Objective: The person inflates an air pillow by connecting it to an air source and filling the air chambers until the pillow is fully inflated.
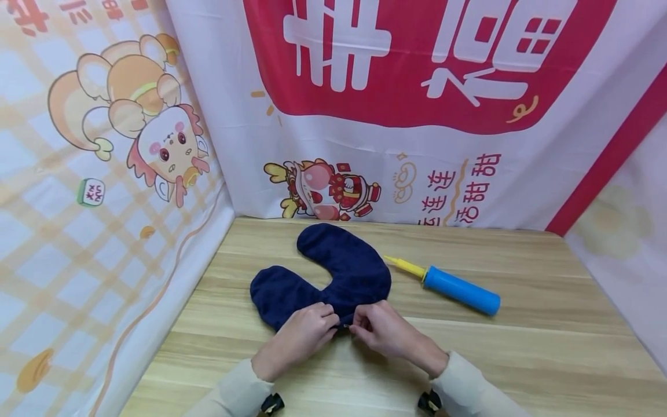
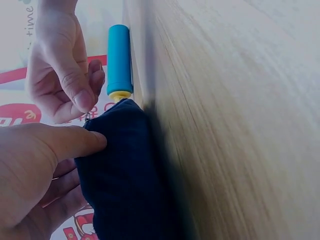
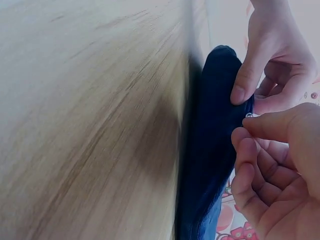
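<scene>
A navy U-shaped neck pillow (image 1: 356,263) lies on the table with its opening toward the far left. At its near edge my left hand (image 1: 306,329) grips the fabric, thumb on one face and fingers behind, as the left wrist view shows. Just to the right, my right hand (image 1: 387,331) pinches a small metal zipper pull (image 3: 249,115) between thumb and index finger at the pillow's edge. Both hands are close together there. The remaining fingers of the right hand are curled in, holding nothing else.
A blue air pump (image 1: 461,289) with a yellow nozzle end lies right of the pillow, its tip near the fabric. The wood-grain table (image 1: 542,347) is bordered by a printed cloth (image 1: 208,75) at the back and both sides.
</scene>
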`<state>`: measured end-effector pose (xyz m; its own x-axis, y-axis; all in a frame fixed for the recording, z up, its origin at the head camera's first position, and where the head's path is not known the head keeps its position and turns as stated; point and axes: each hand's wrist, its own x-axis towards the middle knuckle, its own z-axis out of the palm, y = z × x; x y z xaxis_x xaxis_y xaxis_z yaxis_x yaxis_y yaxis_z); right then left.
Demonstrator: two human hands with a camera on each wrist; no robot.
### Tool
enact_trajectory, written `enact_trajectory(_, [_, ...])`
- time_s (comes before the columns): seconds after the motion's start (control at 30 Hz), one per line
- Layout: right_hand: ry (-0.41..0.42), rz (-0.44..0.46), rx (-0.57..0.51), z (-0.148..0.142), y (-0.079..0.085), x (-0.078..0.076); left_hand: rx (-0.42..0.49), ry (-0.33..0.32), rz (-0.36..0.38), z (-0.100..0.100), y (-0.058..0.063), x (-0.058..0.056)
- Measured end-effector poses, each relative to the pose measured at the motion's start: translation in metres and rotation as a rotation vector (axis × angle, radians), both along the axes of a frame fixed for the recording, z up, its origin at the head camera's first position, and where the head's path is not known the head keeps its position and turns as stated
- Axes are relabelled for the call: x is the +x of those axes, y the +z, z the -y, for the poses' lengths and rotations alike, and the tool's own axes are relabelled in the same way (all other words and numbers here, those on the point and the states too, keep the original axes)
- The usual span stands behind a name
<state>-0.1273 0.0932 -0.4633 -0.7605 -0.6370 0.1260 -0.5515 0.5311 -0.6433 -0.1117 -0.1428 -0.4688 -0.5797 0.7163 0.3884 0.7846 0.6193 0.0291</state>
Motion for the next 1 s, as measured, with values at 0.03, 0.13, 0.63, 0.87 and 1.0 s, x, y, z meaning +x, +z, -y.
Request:
enact_trajectory(0.03, [0.007,-0.006,-0.001,0.0,0.001,0.0,0.001,0.002,0.002,0.0,0.0,0.0])
enact_trajectory(0.13, [0.021,-0.006,-0.001,0.002,0.003,0.001,0.001,0.005,0.002,-0.001,0.001,0.0])
enact_trajectory(0.63, [0.029,0.041,-0.008,0.011,0.005,0.001,0.021,0.029,0.006,-0.004,0.001,0.001])
enact_trajectory(0.87, [0.012,0.031,0.007,0.009,0.007,0.001,0.031,0.029,-0.005,-0.002,-0.001,0.002])
enact_trajectory(1.0, [-0.048,0.032,0.041,0.0,0.006,-0.003,0.04,0.035,0.003,0.002,0.002,0.003])
